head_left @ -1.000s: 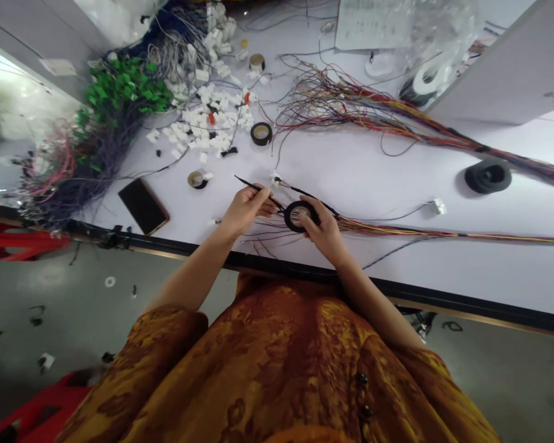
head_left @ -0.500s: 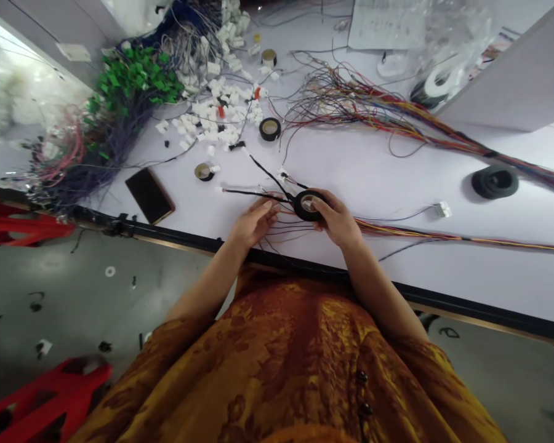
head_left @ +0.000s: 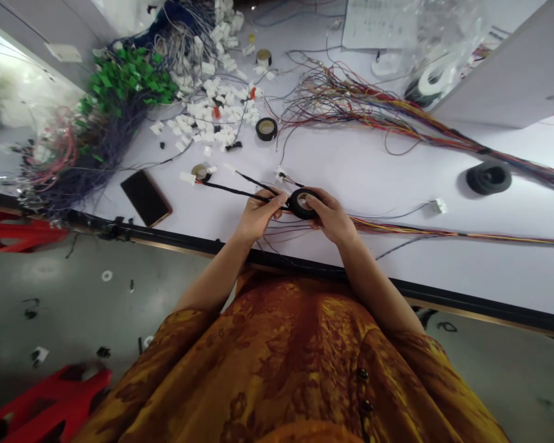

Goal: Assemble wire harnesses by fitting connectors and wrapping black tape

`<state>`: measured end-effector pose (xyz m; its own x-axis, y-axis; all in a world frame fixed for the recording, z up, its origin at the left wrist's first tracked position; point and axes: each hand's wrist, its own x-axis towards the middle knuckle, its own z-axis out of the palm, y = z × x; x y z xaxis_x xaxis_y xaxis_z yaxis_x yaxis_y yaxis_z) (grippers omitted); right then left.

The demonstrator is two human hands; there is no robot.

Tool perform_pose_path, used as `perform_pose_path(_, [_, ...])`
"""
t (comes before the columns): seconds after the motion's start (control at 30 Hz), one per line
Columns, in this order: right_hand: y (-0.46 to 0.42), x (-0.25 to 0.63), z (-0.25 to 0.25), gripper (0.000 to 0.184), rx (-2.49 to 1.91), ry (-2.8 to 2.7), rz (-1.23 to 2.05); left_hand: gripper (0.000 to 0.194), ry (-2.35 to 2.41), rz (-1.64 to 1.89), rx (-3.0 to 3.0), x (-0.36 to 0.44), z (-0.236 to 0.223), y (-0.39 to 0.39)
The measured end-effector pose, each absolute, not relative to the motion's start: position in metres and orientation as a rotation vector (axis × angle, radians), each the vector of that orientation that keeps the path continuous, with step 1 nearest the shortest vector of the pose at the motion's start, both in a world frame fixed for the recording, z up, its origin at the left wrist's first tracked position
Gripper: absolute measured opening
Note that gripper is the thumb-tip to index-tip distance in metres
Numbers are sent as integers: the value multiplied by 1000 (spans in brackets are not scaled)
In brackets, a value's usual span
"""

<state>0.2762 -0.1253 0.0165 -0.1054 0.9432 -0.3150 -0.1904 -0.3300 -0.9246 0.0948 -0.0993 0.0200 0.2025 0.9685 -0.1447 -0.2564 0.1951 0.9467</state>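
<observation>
My right hand [head_left: 333, 215] is closed on a roll of black tape [head_left: 297, 212], with the thumb in its core. Beside it my left hand [head_left: 258, 216] pinches black-taped wires [head_left: 233, 191] close to the roll. One taped branch ends in a white connector [head_left: 188, 178] at the left; another points up and left. From under my right hand a bundle of red, yellow and dark wires [head_left: 410, 231] runs right along the table. Loose thin wires hang below my left hand. Just above the roll lies a small white connector [head_left: 281, 176].
A phone [head_left: 146, 198] lies to the left. Farther back are white connectors [head_left: 221, 111], green connectors [head_left: 129, 80] and a second wire bundle [head_left: 378, 104]. More tape rolls include one [head_left: 266, 129] behind my hands and a thick black one [head_left: 488, 178] at right. The table's dark edge [head_left: 305, 264] is close to my body.
My left hand has closed on the taped wires beside the roll. The taped branches have shifted left, and a white connector now shows at one end. The right hand still holds the tape.
</observation>
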Motion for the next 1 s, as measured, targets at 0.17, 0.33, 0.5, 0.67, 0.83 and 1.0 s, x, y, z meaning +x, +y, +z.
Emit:
perform_pose_path(0.17, [-119, 276, 20, 42, -1271, -920, 1562, 29, 931, 1123, 978, 85, 11, -102])
perform_pose_path(0.33, [-136, 266, 37, 43, -1336, -1229, 1314, 34, 1099, 1112, 993, 73, 11, -104])
perform_pose_path(0.5, [-174, 246, 38, 52, -1401, -1808, 814, 35, 1175, 1006, 1168, 66, 31, -100])
perform_pose_path(0.67, [-179, 246, 43, 33, -1431, -2085, 786, 37, 1143, 967, 937, 64, 37, -100])
perform_pose_path(0.83, [-129, 252, 58, 26, -1539, -1671, 872, 29, 1098, 1066, 1309, 65, 46, -116])
perform_pose_path(1.0, [-74, 243, 55, 32, -1591, -1465, 1245, 20, 1145, 1076, 1790, 61, 48, -125])
